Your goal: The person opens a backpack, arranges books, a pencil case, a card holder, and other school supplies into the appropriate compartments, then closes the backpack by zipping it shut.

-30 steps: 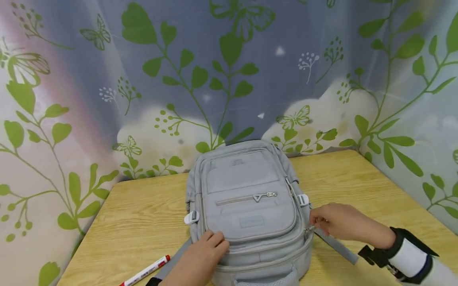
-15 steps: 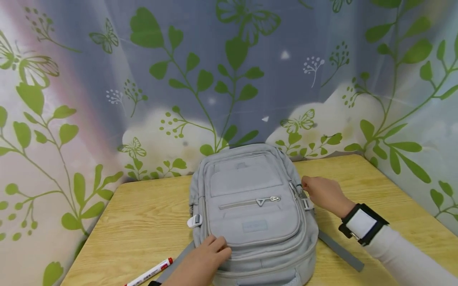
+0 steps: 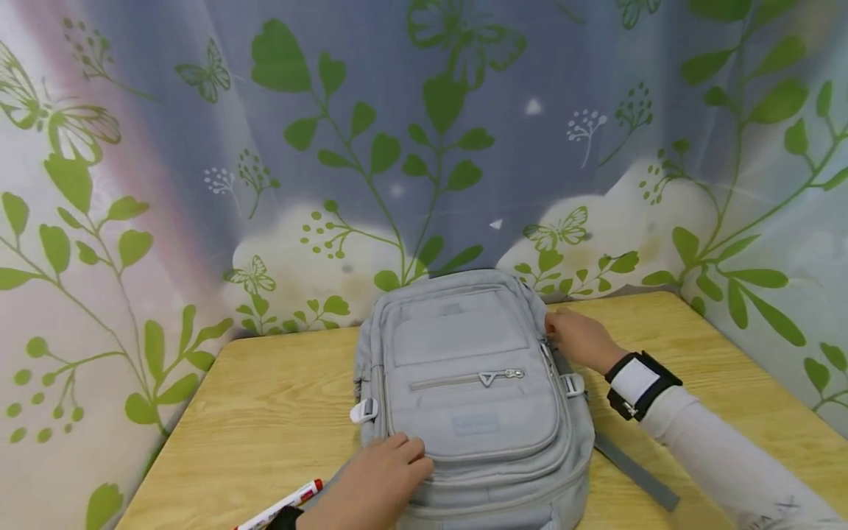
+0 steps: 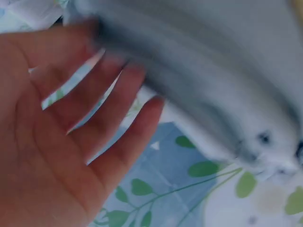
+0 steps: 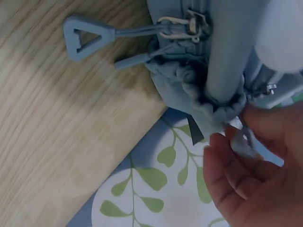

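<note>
A light grey backpack [image 3: 464, 335] lies front side up on the wooden table. My left hand [image 3: 384, 477] rests on its lower left edge, and in the left wrist view the fingers [image 4: 128, 87] are spread and nearly straight against the grey fabric. At the upper right side of the bag is my right hand [image 3: 579, 338]. In the right wrist view its thumb and fingers pinch a small grey zipper pull [image 5: 244, 144], just beside a gathered side pocket [image 5: 184, 82]. Another triangular zipper pull [image 5: 78, 38] hangs loose there. A front zipper [image 3: 464, 380] crosses the bag's middle.
A white marker with a red cap [image 3: 281, 506] lies left of the bag, near my left wrist. A loose grey strap [image 3: 636, 471] extends over the table [image 3: 265, 412] on the right. A leaf-patterned curtain [image 3: 397, 147] hangs behind the table.
My right hand has travelled from the bag's lower right up along its side to the upper right, with the zipper pull. My left hand keeps its place on the bag; the head view has shifted slightly.
</note>
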Demonstrator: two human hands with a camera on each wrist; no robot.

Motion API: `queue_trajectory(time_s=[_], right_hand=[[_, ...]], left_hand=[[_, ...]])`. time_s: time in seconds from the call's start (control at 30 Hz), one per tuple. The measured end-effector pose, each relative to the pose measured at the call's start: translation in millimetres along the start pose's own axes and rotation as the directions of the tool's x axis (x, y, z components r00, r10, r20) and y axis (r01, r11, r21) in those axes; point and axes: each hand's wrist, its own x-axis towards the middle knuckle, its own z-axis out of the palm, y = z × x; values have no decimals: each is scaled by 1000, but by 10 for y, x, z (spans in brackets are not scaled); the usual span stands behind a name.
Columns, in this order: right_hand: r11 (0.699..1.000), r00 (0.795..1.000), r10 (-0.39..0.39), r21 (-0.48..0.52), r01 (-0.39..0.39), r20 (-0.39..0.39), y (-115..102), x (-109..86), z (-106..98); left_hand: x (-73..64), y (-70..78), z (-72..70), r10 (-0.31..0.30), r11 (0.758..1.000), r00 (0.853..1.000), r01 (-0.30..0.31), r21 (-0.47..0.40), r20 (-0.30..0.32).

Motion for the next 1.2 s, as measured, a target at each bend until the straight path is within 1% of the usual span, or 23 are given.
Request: queue_trajectory(time_s=[0.03,0.1,0.17,0.23,0.27,0.33,0.4,0.43,0.5,0.53,0.63,0.7,0.77,0.87,0.93,1.0,1.07,1.13,1.2], right_hand=[[1000,1000,-16,13,16,-1,9,-18,-13],[998,998,-61,29,61,-6,26,-55,-45],[993,994,-106,54,106,-3,30,-99,-92],[985,989,-147,99,143,28,14,-149,-153],[978,985,-169,130,162,45,-2,-176,-184],[964,977,-189,210,165,97,-54,-240,-227],[948,968,-200,278,153,150,-107,-307,-237],[942,965,-207,298,152,162,-126,-335,-225],[943,963,-197,303,135,183,-160,-386,-193],[945,964,-195,296,136,180,-168,-407,-177],[956,970,-200,245,162,136,-187,-454,-127],[959,970,-228,193,208,84,-201,-483,-96],[955,961,-278,112,274,17,-203,-509,-60],[936,934,-351,-51,348,-64,-214,-558,-15],[920,921,-375,-158,358,-101,-223,-600,-5],[906,913,-388,-236,353,-124,-233,-646,-14],[896,908,-394,-277,346,-140,-249,-699,-32],[891,904,-399,-297,344,-152,-278,-759,-51],[895,909,-391,-291,339,-144,-332,-836,-76]], left_hand=[[37,-19,-43,7,1000,1000,-7,-2,-17],[125,-65,-135,7,999,999,-9,-43,-44],[244,-128,-212,-17,996,998,11,-90,-58],[383,-204,-242,-29,994,996,21,-103,-83],[458,-241,-247,-36,994,996,27,-102,-85],[600,-304,-245,-50,995,997,45,-84,-64],[723,-348,-227,-57,996,998,55,-76,-15],[784,-370,-206,-62,995,998,63,-77,12],[897,-418,-151,-71,993,995,76,-89,65],[951,-450,-114,-75,992,994,83,-98,81],[1083,-565,8,-103,985,987,119,-128,119],[1130,-642,81,-124,978,982,145,-149,142],[1169,-711,145,-139,972,975,167,-163,172],[1190,-776,211,-151,965,964,192,-181,220],[1196,-796,227,-159,959,954,211,-190,255],[1199,-803,231,-170,954,943,229,-191,285],[1201,-804,226,-185,949,932,252,-191,312],[1203,-801,223,-200,945,922,271,-185,330],[1206,-793,224,-218,940,911,293,-175,351]])
